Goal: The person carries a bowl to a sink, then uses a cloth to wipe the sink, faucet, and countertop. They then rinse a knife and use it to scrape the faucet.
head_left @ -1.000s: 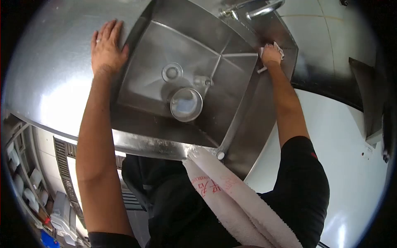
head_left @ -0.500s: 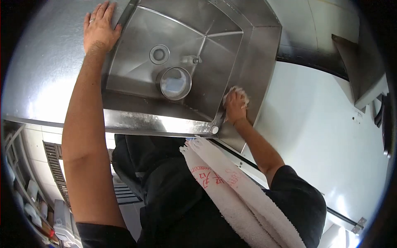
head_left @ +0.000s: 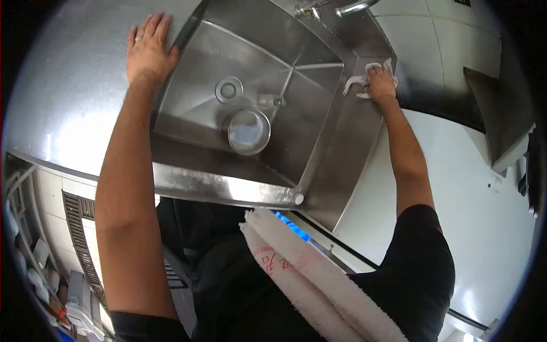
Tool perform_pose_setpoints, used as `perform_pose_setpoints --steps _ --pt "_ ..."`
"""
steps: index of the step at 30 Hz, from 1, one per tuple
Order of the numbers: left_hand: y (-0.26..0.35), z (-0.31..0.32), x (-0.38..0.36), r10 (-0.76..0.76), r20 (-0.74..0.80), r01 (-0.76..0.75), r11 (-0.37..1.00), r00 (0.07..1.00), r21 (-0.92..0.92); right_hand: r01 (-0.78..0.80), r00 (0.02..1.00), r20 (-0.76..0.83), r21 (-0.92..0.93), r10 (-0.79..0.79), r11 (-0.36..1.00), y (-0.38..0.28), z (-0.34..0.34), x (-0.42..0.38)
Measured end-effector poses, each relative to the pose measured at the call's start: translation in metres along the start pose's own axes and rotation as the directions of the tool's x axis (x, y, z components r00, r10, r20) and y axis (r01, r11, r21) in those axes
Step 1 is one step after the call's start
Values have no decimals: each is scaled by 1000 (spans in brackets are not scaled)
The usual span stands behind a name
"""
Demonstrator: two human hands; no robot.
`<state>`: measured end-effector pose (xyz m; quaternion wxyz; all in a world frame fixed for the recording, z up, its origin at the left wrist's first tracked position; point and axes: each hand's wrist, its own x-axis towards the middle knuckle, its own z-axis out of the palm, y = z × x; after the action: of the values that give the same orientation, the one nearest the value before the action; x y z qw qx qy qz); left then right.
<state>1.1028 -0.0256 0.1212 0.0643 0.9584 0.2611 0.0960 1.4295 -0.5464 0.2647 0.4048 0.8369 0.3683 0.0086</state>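
Note:
My left hand (head_left: 149, 50) rests flat on the steel counter (head_left: 74, 80) beside the sink's left edge, fingers stretched out and holding nothing. Over at the far right corner of the sink surround, my right hand (head_left: 382, 84) presses a white cloth (head_left: 358, 85) against the steel splash wall (head_left: 348, 148). Part of the cloth sticks out to the left of the fingers; the rest lies bunched under them. Between both hands is the steel sink basin (head_left: 250, 62). In it stand a round metal pot (head_left: 249, 132) with pale contents, a drain (head_left: 228, 90) and a small clear bottle (head_left: 270, 101) lying down.
A faucet (head_left: 356, 8) and a valve (head_left: 308, 11) are at the back of the sink. A white panel (head_left: 433, 188) adjoins the sink on the right. A white towel (head_left: 307, 268) with red lettering hangs from my neck. Shelving (head_left: 34, 256) stands at the lower left.
My right hand has slid the cloth from the near part of the right splash wall to its far back corner. My left hand stays on the counter. The view has shifted slightly, showing the faucet.

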Motion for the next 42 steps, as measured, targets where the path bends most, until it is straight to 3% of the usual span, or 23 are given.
perform_pose_setpoints --steps 3,6,8,11,14,17,20,22,23,24,25,26,29,30,35,38,41,42 --pt "4 -2 -3 1 2 0 999 1000 -39 -171 980 117 69 162 983 1 18 53" --pt "6 -9 0 10 15 -10 999 1000 -49 -382 880 -102 431 465 818 -20 11 62" --pt "8 -11 1 14 25 -12 998 1000 -55 -410 708 -204 660 676 629 -29 5 56" --pt "7 -12 3 28 29 -26 997 999 -72 -368 404 -415 742 815 560 -4 10 58" --pt "11 -16 4 20 81 -17 999 996 -35 -505 235 -242 797 941 331 36 -12 79" --pt "14 -22 7 -2 133 4 1000 991 -13 -719 133 -8 688 991 102 39 14 125" --pt "15 -24 8 -23 152 26 1000 988 -13 -749 208 -213 593 955 296 4 2 153" --pt "16 -25 10 -23 158 26 1000 987 -12 -533 355 -373 673 857 513 -33 -40 171" --pt "16 -25 10 -22 160 24 1000 987 -10 -429 387 -404 717 829 549 -52 -75 179" --pt "17 -25 9 -22 162 23 1000 986 -8 -246 533 -430 745 728 620 -61 -89 189" --pt "18 -25 9 -22 168 23 1000 986 -8 -93 433 -564 747 703 658 -85 -117 188" --pt "18 -25 9 -23 171 24 1000 985 -5 53 467 -484 851 740 523 -93 -127 192" --pt "15 -27 9 -12 171 12 1000 985 0 -85 470 -688 589 554 804 -85 -94 193" --pt "16 -26 10 -9 168 10 1000 986 -3 -91 545 -684 527 485 845 -76 -84 180" --pt "15 -25 11 -7 162 8 1000 987 -4 -404 478 -534 571 697 714 -18 11 112" --pt "15 -23 10 -11 156 14 1000 988 -20 -652 271 -397 594 877 471 -28 15 116" --pt "17 -22 9 2 132 2 1000 991 -31 -638 -27 -268 746 963 190 -46 28 167" --pt "17 -20 9 6 121 -1 999 993 -36 -567 -107 -141 822 984 56 -55 32 180"
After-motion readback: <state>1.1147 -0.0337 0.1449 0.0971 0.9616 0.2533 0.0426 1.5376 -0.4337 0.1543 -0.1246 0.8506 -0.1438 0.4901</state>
